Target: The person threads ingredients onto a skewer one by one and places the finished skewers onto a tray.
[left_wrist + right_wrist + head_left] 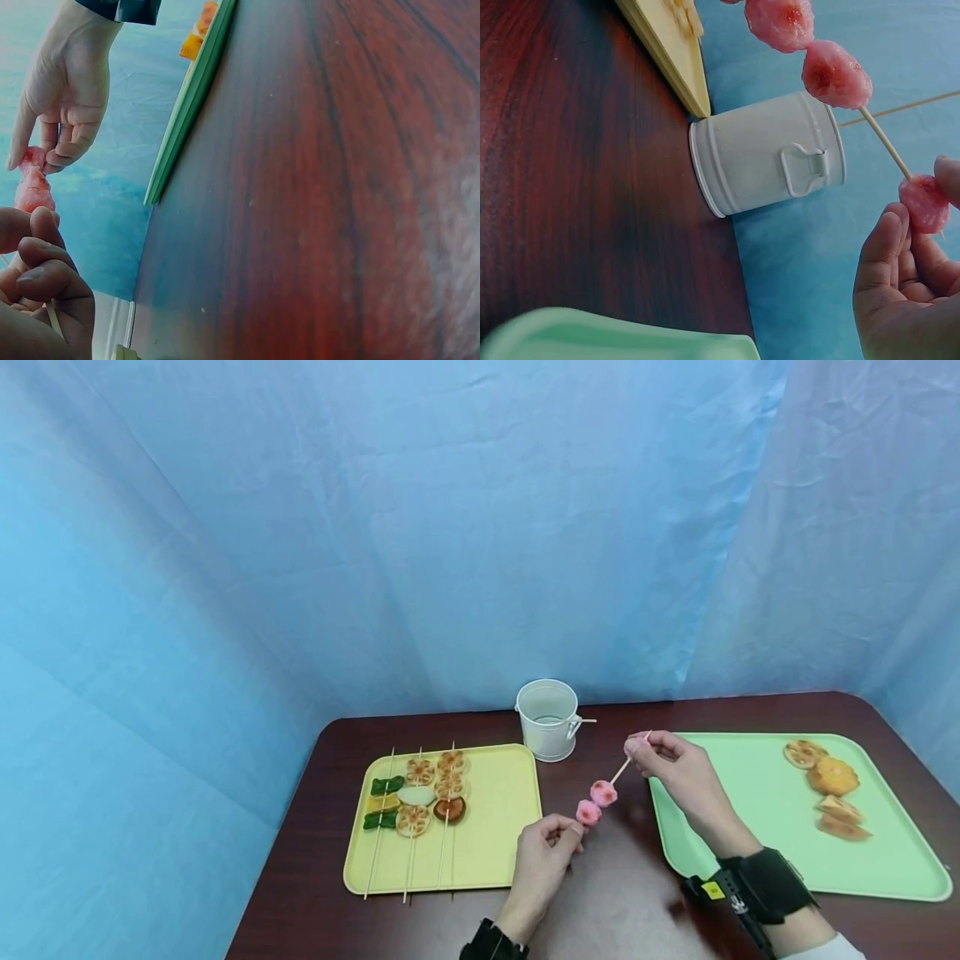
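Our right hand [686,783] pinches a lumpy pink ball [924,202] — its thin wooden skewer [886,143] slanting down-left from there to our clasping left hand [545,857].

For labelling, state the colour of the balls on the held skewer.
The balls are pink with darker red patches, clearest in the right wrist view.

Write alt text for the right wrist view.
Right hand pinches a pink round food piece near the tip of a thin wooden skewer, two more pink pieces farther along. Behind, a white cylindrical metal bucket stands on a dark-brown wood-grained table.
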`<act>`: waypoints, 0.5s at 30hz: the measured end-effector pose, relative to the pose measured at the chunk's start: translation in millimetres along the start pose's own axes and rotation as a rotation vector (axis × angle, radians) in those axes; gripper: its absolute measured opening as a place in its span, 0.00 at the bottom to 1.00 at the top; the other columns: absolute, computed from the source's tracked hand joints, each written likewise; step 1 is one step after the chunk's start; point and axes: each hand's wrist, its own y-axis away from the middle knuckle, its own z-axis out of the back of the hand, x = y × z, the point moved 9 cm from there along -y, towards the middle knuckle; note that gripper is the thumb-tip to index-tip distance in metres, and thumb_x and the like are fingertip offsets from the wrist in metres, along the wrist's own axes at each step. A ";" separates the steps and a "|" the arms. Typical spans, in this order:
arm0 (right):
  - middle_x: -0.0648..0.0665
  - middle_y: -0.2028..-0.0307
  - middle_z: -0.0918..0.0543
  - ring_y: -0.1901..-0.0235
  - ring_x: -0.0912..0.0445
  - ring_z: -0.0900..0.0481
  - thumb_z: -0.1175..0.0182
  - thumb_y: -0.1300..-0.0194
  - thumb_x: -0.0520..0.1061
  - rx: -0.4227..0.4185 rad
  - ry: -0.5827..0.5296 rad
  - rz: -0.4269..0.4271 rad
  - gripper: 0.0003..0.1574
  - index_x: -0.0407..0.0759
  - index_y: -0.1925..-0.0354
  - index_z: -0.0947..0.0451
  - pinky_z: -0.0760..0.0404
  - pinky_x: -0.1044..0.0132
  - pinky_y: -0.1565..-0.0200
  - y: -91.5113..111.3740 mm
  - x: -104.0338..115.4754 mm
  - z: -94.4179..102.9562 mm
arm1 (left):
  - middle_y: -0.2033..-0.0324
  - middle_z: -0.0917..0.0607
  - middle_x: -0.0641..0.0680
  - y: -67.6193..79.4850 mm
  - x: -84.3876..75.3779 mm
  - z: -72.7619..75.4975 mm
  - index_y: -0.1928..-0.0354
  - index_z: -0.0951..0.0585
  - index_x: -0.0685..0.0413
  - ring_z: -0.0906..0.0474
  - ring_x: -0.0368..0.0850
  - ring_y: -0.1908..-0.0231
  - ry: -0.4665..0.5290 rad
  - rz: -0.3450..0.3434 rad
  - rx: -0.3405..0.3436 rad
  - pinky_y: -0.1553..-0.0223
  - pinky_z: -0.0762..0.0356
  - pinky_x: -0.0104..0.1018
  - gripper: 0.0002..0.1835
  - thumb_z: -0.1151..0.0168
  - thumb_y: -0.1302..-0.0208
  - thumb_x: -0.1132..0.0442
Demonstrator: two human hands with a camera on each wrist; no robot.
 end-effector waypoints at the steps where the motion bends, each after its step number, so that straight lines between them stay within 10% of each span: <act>1: 0.48 0.56 0.17 0.62 0.54 0.20 0.42 0.35 0.61 0.001 0.006 -0.003 0.30 0.36 0.51 0.23 0.20 0.68 0.62 0.8 -0.6 -0.2 | 0.80 0.18 0.58 0.4 -0.7 0.0 0.70 0.16 0.64 0.34 0.34 0.86 0.003 -0.004 0.001 0.86 0.38 0.21 0.08 0.38 0.39 0.64; 15: 0.46 0.58 0.16 0.65 0.60 0.19 0.41 0.36 0.60 0.024 -0.051 -0.034 0.31 0.32 0.52 0.23 0.20 0.67 0.61 9.3 -7.5 -14.2 | 0.82 0.19 0.52 0.2 -2.2 -2.4 0.70 0.16 0.64 0.33 0.36 0.85 0.015 -0.022 0.002 0.86 0.39 0.22 0.09 0.38 0.40 0.64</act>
